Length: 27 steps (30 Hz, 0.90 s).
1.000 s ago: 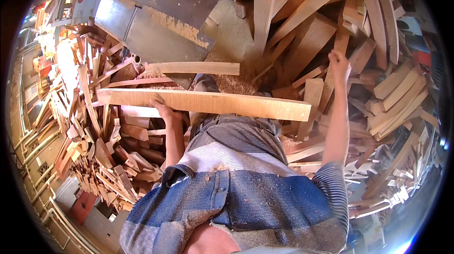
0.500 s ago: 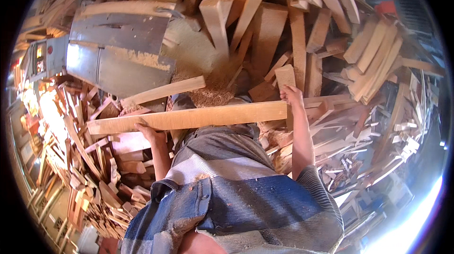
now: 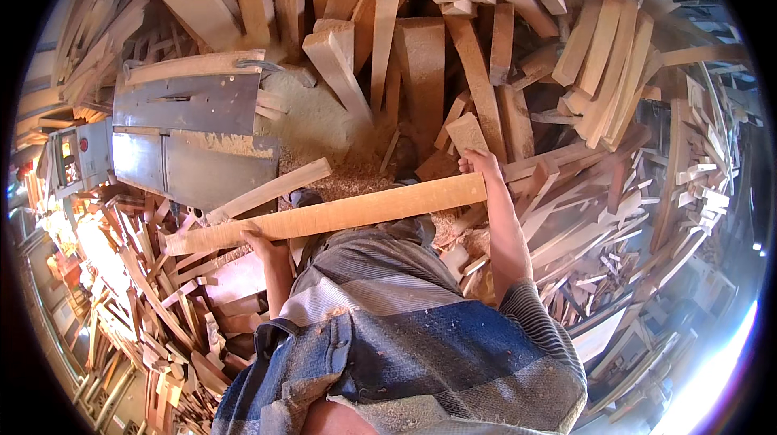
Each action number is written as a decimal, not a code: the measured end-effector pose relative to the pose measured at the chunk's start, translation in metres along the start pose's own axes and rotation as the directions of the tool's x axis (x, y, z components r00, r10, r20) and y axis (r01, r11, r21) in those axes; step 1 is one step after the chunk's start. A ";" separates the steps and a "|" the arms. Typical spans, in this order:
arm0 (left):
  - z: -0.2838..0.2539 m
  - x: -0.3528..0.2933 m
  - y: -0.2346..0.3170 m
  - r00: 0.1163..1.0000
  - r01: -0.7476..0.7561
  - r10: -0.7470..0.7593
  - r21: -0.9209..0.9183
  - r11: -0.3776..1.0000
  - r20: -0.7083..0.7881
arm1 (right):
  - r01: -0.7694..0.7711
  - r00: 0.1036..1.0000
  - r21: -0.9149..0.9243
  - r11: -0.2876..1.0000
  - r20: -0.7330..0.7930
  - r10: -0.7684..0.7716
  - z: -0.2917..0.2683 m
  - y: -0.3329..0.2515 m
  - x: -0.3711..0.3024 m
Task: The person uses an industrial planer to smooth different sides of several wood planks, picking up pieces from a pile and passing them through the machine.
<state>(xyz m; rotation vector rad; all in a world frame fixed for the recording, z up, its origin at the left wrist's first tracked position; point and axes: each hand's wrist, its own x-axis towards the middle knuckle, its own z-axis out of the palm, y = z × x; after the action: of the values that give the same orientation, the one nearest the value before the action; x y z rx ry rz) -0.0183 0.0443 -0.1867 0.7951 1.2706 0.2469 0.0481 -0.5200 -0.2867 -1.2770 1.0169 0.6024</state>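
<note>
A long, pale wooden plank (image 3: 348,212) lies across in front of my body, its right end higher in the picture than its left. My left hand (image 3: 265,247) grips its near edge left of the middle, with most fingers hidden beneath. Past the plank's right end, my right hand (image 3: 483,163) is closed, fingers curled at the lower end of a shorter wooden piece (image 3: 467,134). The plank's right end meets my right forearm in the picture; whether they touch I cannot tell.
A grey metal machine (image 3: 194,99) dusted with sawdust stands at far left. Another board (image 3: 271,190) slants just beyond the plank. Large boards (image 3: 421,63) stand ahead, stacked curved pieces (image 3: 607,67) lie at right, and offcuts (image 3: 174,354) heap at left. Sawdust (image 3: 348,180) covers the ground between.
The plank has tilted, its left end coming nearer to me. My right hand and the shorter piece have shifted slightly left together. The whole view has turned a little to the right.
</note>
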 end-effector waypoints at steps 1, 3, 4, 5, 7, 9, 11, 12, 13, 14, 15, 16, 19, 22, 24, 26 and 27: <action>-0.009 0.008 0.000 1.000 0.007 -0.006 -0.038 0.999 0.012 | 0.006 1.000 -0.001 1.000 -0.001 -0.006 0.004 -0.004 -0.001; 0.003 -0.005 0.001 1.000 -0.017 0.017 -0.007 1.000 -0.011 | 0.009 1.000 0.011 1.000 0.013 -0.009 0.013 -0.011 0.001; 0.012 -0.013 0.003 0.999 -0.026 0.027 0.011 1.000 -0.020 | 0.007 1.000 0.027 1.000 0.027 -0.008 0.018 -0.011 0.001; 0.012 -0.015 0.004 0.999 -0.035 0.035 -0.023 0.999 -0.009 | 0.009 0.999 0.038 0.999 0.047 -0.010 0.024 -0.014 0.004; 0.005 -0.013 0.009 1.000 -0.015 0.015 0.093 0.996 0.000 | 0.022 0.998 0.018 1.000 0.061 -0.023 0.040 -0.023 0.002; -0.005 -0.004 0.013 0.999 0.043 -0.043 0.042 0.998 0.014 | 0.039 0.994 0.024 0.999 0.097 -0.041 0.054 -0.024 0.002; -0.032 0.019 0.010 0.996 0.079 -0.078 -0.017 0.997 0.032 | 0.066 0.992 -0.064 0.996 0.107 -0.059 0.069 -0.029 0.009; -0.033 0.024 0.009 0.995 0.094 -0.093 -0.032 0.995 0.048 | 0.075 0.994 -0.142 0.987 0.085 -0.063 0.075 -0.028 0.012; -0.035 0.028 0.008 0.993 0.111 -0.110 -0.023 0.993 0.049 | 0.081 0.996 -0.219 0.972 0.064 -0.069 0.079 -0.027 0.014; -0.030 0.020 0.012 0.991 0.128 -0.127 -0.013 0.992 0.046 | 0.028 0.999 -0.191 0.981 0.043 -0.020 0.082 -0.028 0.013; -0.032 0.022 0.013 0.993 0.116 -0.115 -0.008 0.993 0.038 | -0.024 0.999 -0.165 0.986 0.031 0.030 0.088 -0.035 0.004; -0.033 0.025 0.014 0.994 0.104 -0.104 -0.002 0.995 0.031 | -0.076 0.997 -0.138 0.987 0.021 0.080 0.093 -0.042 -0.005; -0.051 0.054 0.007 0.999 0.046 -0.046 0.026 0.999 -0.014 | -0.060 0.997 -0.082 0.995 0.045 0.064 0.095 -0.048 -0.025; -0.051 0.057 0.007 0.993 0.102 -0.090 0.162 0.982 -0.077 | 0.059 0.997 -0.040 0.997 0.058 -0.057 0.092 -0.030 -0.009; -0.054 0.050 0.012 0.986 0.138 -0.103 0.301 0.944 -0.131 | 0.133 0.990 -0.029 0.991 0.047 -0.131 0.094 -0.022 0.000; -0.058 0.052 0.011 0.975 0.167 -0.094 0.390 0.905 -0.199 | 0.199 0.980 -0.035 0.979 0.031 -0.198 0.104 -0.026 0.011; -0.063 0.061 0.011 0.965 0.181 -0.076 0.425 0.887 -0.251 | 0.233 0.972 -0.022 0.972 0.008 -0.233 0.110 -0.032 0.014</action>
<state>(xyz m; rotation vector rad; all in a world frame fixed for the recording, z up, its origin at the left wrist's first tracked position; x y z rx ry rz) -0.0541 0.1117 -0.2305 1.0896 1.6227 -0.0720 0.1124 -0.4236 -0.2869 -1.3904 0.8416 0.4372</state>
